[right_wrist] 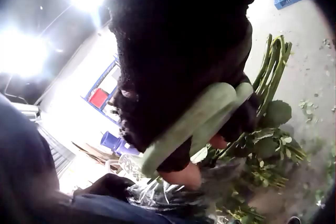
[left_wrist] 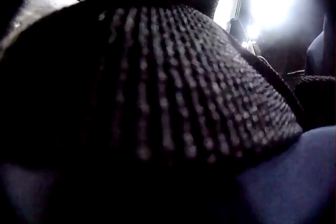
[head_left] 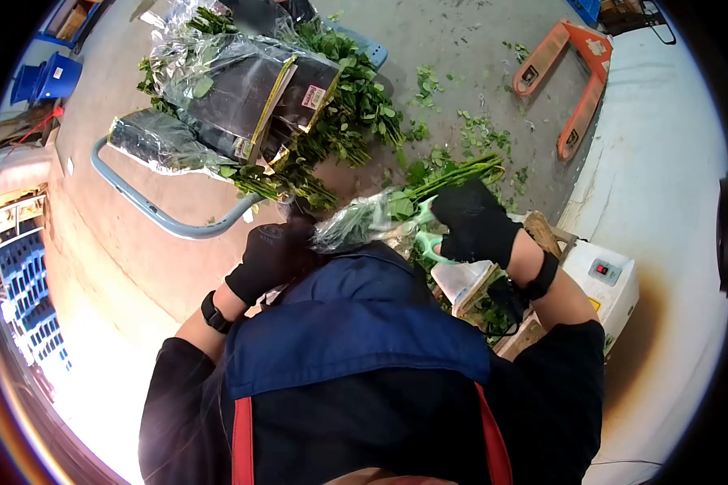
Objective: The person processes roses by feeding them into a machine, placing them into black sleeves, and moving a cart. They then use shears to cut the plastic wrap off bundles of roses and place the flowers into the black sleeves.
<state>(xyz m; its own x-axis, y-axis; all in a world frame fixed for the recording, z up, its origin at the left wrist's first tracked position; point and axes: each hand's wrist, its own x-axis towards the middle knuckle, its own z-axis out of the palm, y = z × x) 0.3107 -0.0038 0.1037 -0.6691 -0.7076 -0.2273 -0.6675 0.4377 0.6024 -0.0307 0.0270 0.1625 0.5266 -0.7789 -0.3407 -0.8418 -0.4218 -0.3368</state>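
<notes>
My left hand (head_left: 275, 255), in a black glove, grips the near end of a bunch in a clear plastic sleeve (head_left: 352, 222) in front of my body. Its fingertips are hidden, and the left wrist view is mostly dark knit fabric of the glove (left_wrist: 178, 87). Green stems (head_left: 461, 172) and leaves stick out of the bunch's far right end. Beside those stems, my gloved right hand (head_left: 473, 220) holds scissors with pale green handles (head_left: 430, 247). In the right wrist view its fingers pass through the handle loops (right_wrist: 189, 124); the blades are hidden.
Large dark-wrapped bundles of leafy stems (head_left: 243, 105) lie on a cart with a grey-blue rail (head_left: 162, 226). An orange pallet jack (head_left: 582, 89) stands at the back right. A white machine with a red switch (head_left: 603, 275) is by my right arm. Loose leaves (head_left: 481, 133) litter the floor.
</notes>
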